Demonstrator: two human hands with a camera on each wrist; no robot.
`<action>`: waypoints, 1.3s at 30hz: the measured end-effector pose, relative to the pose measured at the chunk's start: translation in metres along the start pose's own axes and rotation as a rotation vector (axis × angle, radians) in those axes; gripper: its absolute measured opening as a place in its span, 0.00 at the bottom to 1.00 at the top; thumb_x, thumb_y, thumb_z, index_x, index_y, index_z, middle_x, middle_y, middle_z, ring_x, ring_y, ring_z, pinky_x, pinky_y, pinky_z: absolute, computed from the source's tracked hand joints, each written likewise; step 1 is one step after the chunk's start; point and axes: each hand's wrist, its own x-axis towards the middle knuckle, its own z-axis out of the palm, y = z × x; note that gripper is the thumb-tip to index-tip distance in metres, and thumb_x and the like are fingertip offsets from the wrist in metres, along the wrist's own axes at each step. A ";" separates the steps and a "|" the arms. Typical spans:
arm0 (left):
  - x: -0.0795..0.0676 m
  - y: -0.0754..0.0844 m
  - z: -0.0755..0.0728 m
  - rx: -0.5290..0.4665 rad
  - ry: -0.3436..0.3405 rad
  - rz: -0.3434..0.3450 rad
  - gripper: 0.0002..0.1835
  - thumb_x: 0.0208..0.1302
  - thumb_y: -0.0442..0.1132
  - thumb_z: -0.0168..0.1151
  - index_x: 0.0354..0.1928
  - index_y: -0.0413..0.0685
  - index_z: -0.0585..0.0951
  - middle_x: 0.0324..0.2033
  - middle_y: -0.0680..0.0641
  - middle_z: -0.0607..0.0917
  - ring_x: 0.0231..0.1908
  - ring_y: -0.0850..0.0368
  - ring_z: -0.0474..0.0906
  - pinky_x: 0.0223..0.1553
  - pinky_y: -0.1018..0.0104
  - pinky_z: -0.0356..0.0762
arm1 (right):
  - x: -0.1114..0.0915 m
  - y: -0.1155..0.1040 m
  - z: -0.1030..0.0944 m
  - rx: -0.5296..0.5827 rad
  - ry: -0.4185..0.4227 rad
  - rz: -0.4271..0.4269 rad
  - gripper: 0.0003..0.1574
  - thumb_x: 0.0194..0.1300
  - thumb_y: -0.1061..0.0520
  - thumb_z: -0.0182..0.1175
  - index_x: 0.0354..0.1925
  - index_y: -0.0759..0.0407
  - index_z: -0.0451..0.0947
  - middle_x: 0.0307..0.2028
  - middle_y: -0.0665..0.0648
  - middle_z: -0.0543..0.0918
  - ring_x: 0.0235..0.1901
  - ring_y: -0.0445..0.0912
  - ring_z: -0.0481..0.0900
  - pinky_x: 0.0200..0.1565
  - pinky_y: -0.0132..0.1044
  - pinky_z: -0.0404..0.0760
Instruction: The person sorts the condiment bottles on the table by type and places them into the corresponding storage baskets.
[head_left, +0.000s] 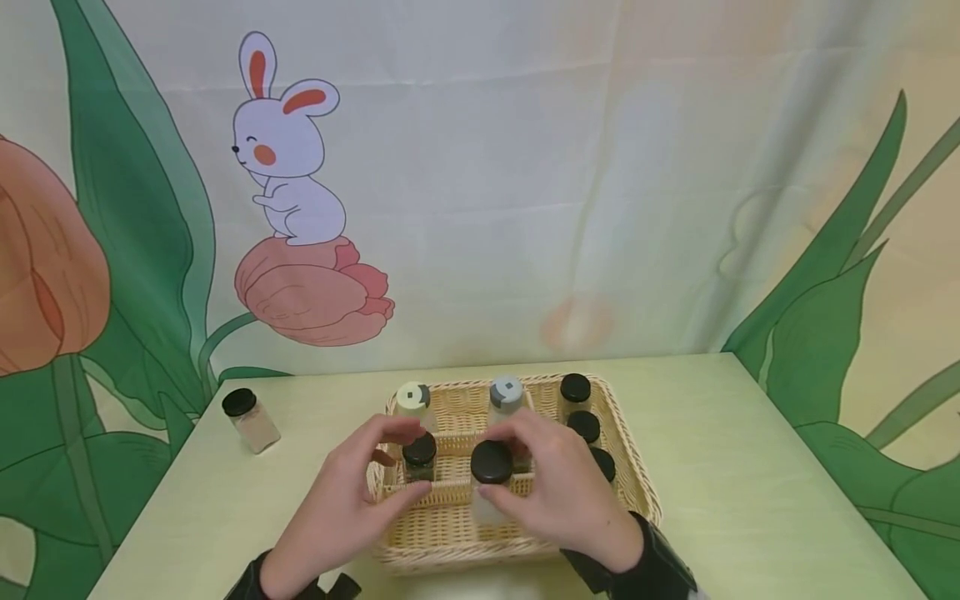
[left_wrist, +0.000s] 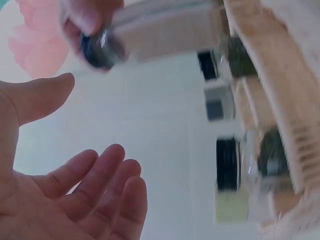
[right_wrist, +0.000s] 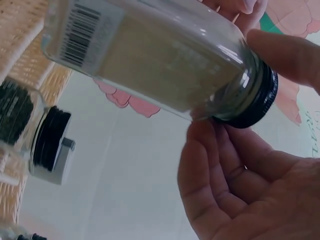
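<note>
My right hand grips a clear spice jar near its black lid, fingers and thumb around the neck. Pale powder fills this jar, and a barcode label shows near its base in the right wrist view. It is over the front compartment of a wicker basket; whether its base touches the basket I cannot tell. My left hand holds nothing, its thumb and fingers spread apart beside a black-lidded jar of dark herbs in the middle section. In the left wrist view, a gap separates my left hand from the held jar.
At the basket's back are a bottle with a pale green lid and one with a grey lid. Black-lidded jars line its right side. Another black-lidded jar is on the table, left of the basket. A printed curtain hangs behind.
</note>
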 end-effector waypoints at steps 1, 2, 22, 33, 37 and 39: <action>0.001 -0.002 -0.003 0.018 0.014 -0.002 0.29 0.57 0.56 0.69 0.60 0.65 0.73 0.54 0.64 0.79 0.53 0.61 0.77 0.43 0.64 0.78 | 0.000 0.001 -0.001 -0.015 -0.008 0.009 0.28 0.49 0.50 0.76 0.49 0.48 0.78 0.39 0.40 0.77 0.35 0.33 0.76 0.38 0.31 0.79; 0.002 -0.004 -0.007 0.035 0.029 -0.003 0.29 0.57 0.55 0.70 0.61 0.64 0.74 0.54 0.64 0.79 0.53 0.62 0.76 0.43 0.64 0.78 | 0.000 0.002 -0.002 -0.028 -0.017 0.017 0.28 0.49 0.50 0.76 0.49 0.48 0.78 0.39 0.40 0.77 0.34 0.33 0.76 0.38 0.32 0.78; 0.009 -0.054 -0.068 0.245 0.220 -0.143 0.31 0.61 0.51 0.67 0.64 0.49 0.72 0.55 0.51 0.81 0.54 0.57 0.75 0.45 0.61 0.77 | 0.004 0.017 -0.013 -0.224 -0.168 0.112 0.25 0.47 0.52 0.72 0.47 0.52 0.82 0.40 0.43 0.79 0.37 0.37 0.78 0.40 0.34 0.78; 0.003 -0.083 -0.098 0.356 0.349 -0.229 0.34 0.61 0.52 0.67 0.65 0.44 0.72 0.56 0.44 0.79 0.51 0.49 0.75 0.46 0.64 0.72 | 0.003 0.021 -0.015 -0.252 -0.204 0.124 0.22 0.48 0.52 0.71 0.45 0.50 0.81 0.38 0.42 0.77 0.37 0.36 0.77 0.39 0.34 0.78; 0.001 -0.097 -0.106 0.408 0.391 -0.249 0.34 0.61 0.51 0.67 0.65 0.41 0.72 0.56 0.41 0.79 0.53 0.45 0.74 0.45 0.59 0.72 | 0.002 0.021 -0.016 -0.246 -0.226 0.125 0.22 0.48 0.52 0.72 0.44 0.51 0.81 0.39 0.43 0.77 0.38 0.37 0.78 0.40 0.34 0.78; 0.001 -0.105 -0.110 0.439 0.414 -0.249 0.34 0.60 0.50 0.67 0.64 0.39 0.73 0.56 0.39 0.78 0.55 0.43 0.73 0.45 0.54 0.72 | 0.002 0.021 -0.016 -0.253 -0.232 0.119 0.22 0.47 0.51 0.72 0.43 0.51 0.81 0.39 0.43 0.77 0.38 0.37 0.78 0.40 0.34 0.78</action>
